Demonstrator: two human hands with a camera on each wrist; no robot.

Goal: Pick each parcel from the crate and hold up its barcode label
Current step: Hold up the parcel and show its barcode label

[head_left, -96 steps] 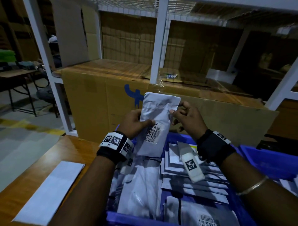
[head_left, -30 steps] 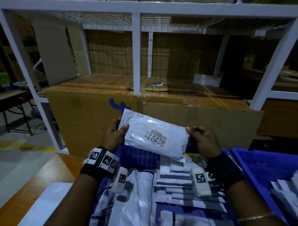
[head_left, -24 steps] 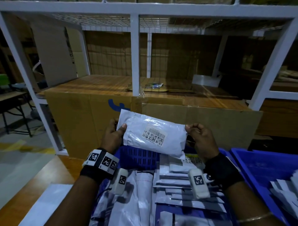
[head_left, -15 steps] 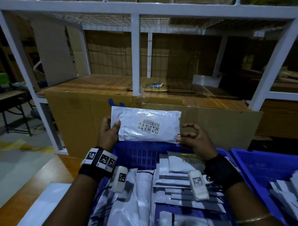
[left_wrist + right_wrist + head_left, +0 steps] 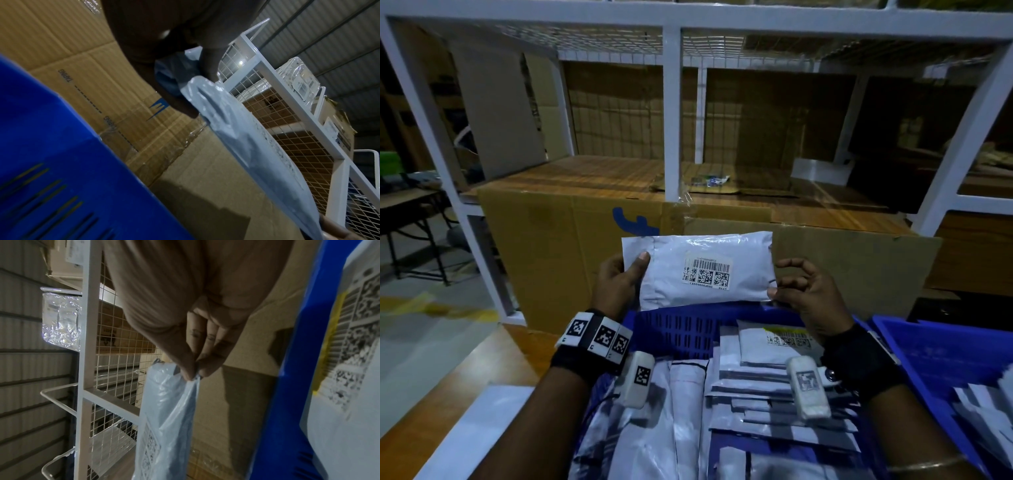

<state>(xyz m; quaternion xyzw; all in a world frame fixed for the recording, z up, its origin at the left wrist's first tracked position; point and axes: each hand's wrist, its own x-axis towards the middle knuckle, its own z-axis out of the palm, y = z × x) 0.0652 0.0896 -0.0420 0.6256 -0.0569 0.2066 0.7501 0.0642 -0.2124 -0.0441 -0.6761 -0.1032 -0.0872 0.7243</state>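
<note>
— What have you got in your hands?

— A grey plastic parcel [image 5: 702,270], held level above the far wall of the blue crate [image 5: 674,330]. My left hand [image 5: 616,287] grips its left end, thumb laid over the front, the other fingers behind. My right hand [image 5: 804,294] pinches the lower right corner between thumb and fingertips [image 5: 189,369]; the remaining fingers curl loosely in the air.

— Which way is the label turned?

— The barcode label [image 5: 707,272] faces me, near the middle of the parcel, upright: a strip of bars on top, three square codes beneath, then a row of digits too small for me to read.

— And the crate itself?

— It holds more grey parcels [image 5: 753,387], stacked flat and overlapping. The one on top at the back [image 5: 760,346] shows a label with a yellow edge, just under my right wrist. A second blue crate [image 5: 941,359] stands to my right with a few packets in it.

— What is behind the parcel?

— A big cardboard box [image 5: 558,246] with a blue mark on its side, just beyond the crate. It sits in a white metal rack [image 5: 672,113] with wire mesh panels. The crate rests on a wooden table [image 5: 448,383], and a white sheet [image 5: 479,431] lies on the table to my left.

— Anything on your wrists?

— A band of black-and-white markers on the left, a black band on the right, and a small white camera under each.
</note>
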